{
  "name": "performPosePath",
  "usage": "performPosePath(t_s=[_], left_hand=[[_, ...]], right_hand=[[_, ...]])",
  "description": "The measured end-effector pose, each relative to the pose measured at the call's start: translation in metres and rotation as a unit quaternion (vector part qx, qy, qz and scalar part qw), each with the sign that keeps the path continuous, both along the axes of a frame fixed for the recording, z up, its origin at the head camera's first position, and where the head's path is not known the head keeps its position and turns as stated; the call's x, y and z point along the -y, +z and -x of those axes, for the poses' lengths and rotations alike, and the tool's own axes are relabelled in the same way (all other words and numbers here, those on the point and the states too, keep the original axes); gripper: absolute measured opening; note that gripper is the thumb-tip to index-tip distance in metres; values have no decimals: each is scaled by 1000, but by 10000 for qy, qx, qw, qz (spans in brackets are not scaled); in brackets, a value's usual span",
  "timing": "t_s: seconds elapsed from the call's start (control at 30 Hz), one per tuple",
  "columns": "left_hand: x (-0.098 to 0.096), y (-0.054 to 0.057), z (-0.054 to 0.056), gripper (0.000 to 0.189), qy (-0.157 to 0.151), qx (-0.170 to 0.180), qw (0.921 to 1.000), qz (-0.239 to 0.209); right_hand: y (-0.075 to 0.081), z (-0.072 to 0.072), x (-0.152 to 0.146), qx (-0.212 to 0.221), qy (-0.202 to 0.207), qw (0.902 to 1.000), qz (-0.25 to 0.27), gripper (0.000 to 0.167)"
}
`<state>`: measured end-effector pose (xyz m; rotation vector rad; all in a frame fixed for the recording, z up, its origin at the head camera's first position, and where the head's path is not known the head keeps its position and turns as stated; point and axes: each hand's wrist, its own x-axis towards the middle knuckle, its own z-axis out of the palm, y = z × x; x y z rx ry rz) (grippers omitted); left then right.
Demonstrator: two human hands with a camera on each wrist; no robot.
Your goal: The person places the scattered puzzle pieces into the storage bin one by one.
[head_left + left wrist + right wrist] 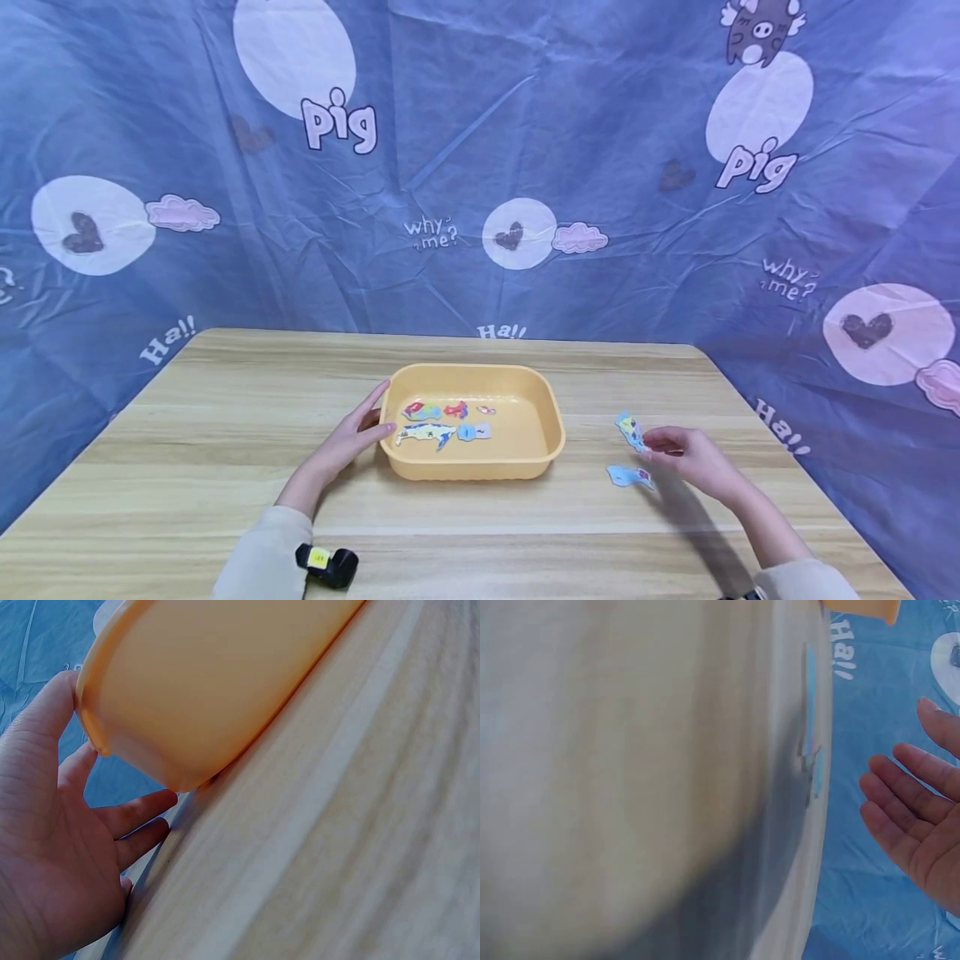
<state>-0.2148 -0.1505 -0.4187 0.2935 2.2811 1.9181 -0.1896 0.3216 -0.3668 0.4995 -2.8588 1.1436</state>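
Note:
My left hand holds the left end of a yellow plastic tray, thumb over its rim and fingers along the outer wall, as the left wrist view also shows. Inside lie several flat printed cutouts, among them a long cream and blue piece and a red piece. To the right of the tray, my right hand hovers over the table with relaxed fingers and nothing between them. Beside its fingertips lies a blue and yellow cutout; a blue and red cutout lies just nearer to me.
The wooden table carries the tray near its middle. A blue printed cloth hangs behind and along the sides. A black wrist device sits on the left sleeve. The right arm casts a shadow on the table.

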Motion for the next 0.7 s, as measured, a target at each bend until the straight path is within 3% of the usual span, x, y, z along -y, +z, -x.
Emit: performPosePath(t_s=[0.37, 0.7], left_hand=[[0, 1, 0, 68, 4, 19, 10000, 10], [1, 0, 0, 68, -81, 25, 9999, -63]], right_hand=[[-16, -8, -8, 191, -128, 9997, 130, 41], [-30, -14, -10, -392, -199, 9981, -432, 35]])
